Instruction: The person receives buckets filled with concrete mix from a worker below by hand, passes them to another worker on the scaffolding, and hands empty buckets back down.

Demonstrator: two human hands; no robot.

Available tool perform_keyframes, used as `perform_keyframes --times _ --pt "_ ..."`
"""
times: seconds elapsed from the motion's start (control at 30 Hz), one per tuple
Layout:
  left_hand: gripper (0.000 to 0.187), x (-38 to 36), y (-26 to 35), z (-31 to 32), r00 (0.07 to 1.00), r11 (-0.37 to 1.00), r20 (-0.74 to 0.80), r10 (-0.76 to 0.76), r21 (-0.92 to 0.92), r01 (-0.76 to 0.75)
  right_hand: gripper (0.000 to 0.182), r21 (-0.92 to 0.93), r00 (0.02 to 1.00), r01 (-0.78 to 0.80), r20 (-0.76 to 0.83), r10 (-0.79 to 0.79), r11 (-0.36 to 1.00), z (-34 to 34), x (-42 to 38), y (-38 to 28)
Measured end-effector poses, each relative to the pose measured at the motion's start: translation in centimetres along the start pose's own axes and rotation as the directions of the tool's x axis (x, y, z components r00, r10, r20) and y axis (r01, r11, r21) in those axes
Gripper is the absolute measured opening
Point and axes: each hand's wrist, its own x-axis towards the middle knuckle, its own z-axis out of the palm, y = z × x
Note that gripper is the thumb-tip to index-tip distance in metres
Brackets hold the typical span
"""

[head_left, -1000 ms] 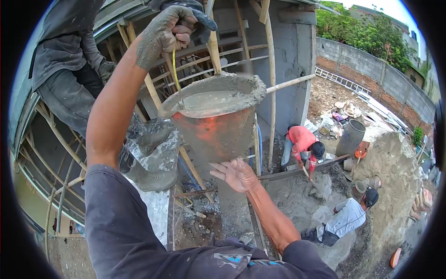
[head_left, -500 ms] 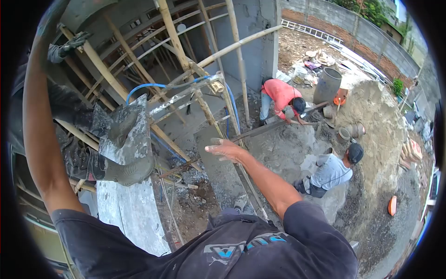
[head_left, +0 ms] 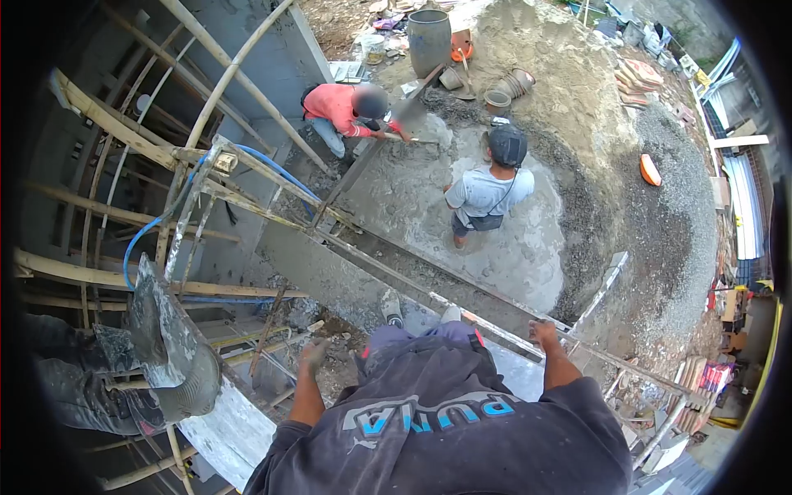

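Observation:
My left hand [head_left: 313, 355] hangs low beside my left thigh, smeared by motion, its fingers unclear. On the other side, my right hand [head_left: 543, 334] is closed, fingers curled, right beside the pale scaffold rail [head_left: 487, 324]; whatever it may hold is hidden. My feet [head_left: 391, 307] stand on a grey, mortar-crusted plank [head_left: 330, 268] of the scaffold. To my left, another person's rubber boots [head_left: 191, 386] stand on a second, white-splashed board [head_left: 235, 433].
Below, a person in a red shirt [head_left: 338, 103] bends with a long-handled tool over wet mortar [head_left: 412, 198]. A person in a grey shirt [head_left: 491, 194] stands in it. Bamboo poles [head_left: 223, 74] and a blue hose [head_left: 276, 171] cross at left. A drum [head_left: 429, 43] and buckets [head_left: 498, 101] stand beyond.
My view has swung right and down. My left arm, raised toward the booted person, has dropped to my side. My right hand, stretched out open, has come down to the right by the rail.

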Motion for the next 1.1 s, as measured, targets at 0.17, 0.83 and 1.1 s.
perform_keyframes --times 0.17,0.83,1.1 --pt "0.037 1.5 -15.0 7.2 0.896 0.816 0.322 -0.305 -0.397 0.420 0.021 0.253 0.985 -0.151 -0.043 0.167 0.956 -1.5 -6.3 5.1" --pt "0.024 0.6 1.4 4.3 0.996 0.871 0.093 -0.008 -0.489 0.053 0.029 0.186 0.943 0.262 0.161 -0.293 0.947 7.4 -6.2 -12.3" --pt "0.023 -1.0 -8.8 6.1 0.926 0.833 0.197 -0.323 -0.404 0.377 0.032 0.044 0.969 -0.091 0.235 0.078 0.995 6.0 -5.4 -0.8"
